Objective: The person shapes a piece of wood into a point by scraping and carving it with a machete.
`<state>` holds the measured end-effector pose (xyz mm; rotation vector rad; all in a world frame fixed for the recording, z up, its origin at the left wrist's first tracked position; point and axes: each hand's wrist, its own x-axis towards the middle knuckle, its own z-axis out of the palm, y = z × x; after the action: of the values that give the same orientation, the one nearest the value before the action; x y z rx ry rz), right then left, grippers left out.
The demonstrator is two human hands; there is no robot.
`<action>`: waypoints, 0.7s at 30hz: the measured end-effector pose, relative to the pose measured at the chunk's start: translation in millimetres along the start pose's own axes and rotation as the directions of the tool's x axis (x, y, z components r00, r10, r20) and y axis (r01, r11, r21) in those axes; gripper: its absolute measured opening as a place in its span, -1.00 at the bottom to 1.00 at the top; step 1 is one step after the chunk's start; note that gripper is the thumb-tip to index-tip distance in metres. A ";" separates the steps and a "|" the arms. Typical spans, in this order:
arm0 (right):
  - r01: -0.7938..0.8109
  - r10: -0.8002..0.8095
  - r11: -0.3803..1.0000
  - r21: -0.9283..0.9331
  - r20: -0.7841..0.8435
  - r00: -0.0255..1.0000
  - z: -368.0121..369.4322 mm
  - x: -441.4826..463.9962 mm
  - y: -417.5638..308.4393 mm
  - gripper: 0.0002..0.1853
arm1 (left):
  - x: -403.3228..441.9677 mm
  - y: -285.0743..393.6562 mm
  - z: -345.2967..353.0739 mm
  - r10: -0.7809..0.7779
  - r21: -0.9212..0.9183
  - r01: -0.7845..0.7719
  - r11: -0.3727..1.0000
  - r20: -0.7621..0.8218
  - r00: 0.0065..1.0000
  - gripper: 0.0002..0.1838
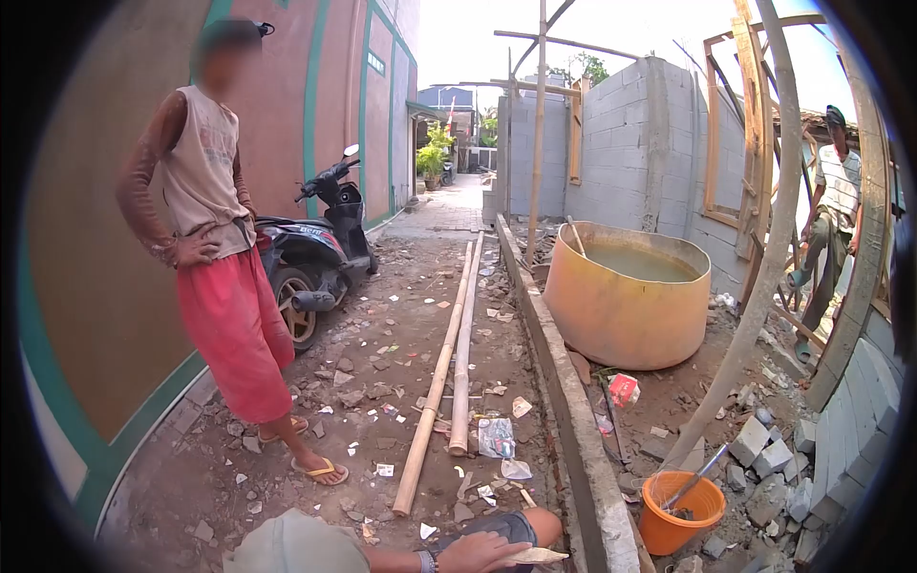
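Neither of my hands shows, so I cannot tell my grip; at the bottom edge another person's hand (476, 552) holds a pale pointed piece (539, 556), below two bamboo poles (465, 372) mid-frame.

Only one legible bit: light lettering, looks like "Beat", on the rear side panel of the black two-wheeled motor scooter (323, 244). Faded chest print on the pale sleeveless cloth shirt (210, 158): can't make it out. Small crumpled red-and-white packet (624, 390): markings too small to read.
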<state>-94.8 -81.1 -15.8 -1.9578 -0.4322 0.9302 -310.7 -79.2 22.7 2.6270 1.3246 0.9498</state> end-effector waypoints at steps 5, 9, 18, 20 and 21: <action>-0.044 0.045 0.998 -0.037 0.034 0.998 4.6 1.0 -1.2 0.02 | 11.8 0.4 -15.9 -0.199 -0.078 0.212 0.974 0.151 0.968 -0.56; -0.063 0.066 0.996 -0.064 0.050 0.997 7.3 2.6 -5.2 0.01 | 7.8 -14.5 -3.9 -0.232 -0.069 0.243 0.968 0.137 0.963 -0.54; -0.092 0.096 0.990 -0.104 0.029 0.995 13.2 2.3 -12.8 0.00 | 28.1 -14.7 -10.5 -0.284 -0.059 0.308 0.950 0.250 0.925 -0.53; -0.094 0.097 0.990 -0.109 0.026 0.995 13.3 2.4 -11.6 0.00 | 24.4 -19.4 -3.3 -0.278 -0.060 0.297 0.953 0.224 0.934 -0.53; -0.093 0.096 0.990 -0.108 0.027 0.995 13.9 2.4 -11.0 0.00 | 20.3 -22.4 1.9 -0.271 -0.061 0.289 0.955 0.208 0.940 -0.52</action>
<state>-103.0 -65.6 -11.9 -2.0777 -0.4178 1.0180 -316.6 -49.6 24.5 2.3107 1.5113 0.6715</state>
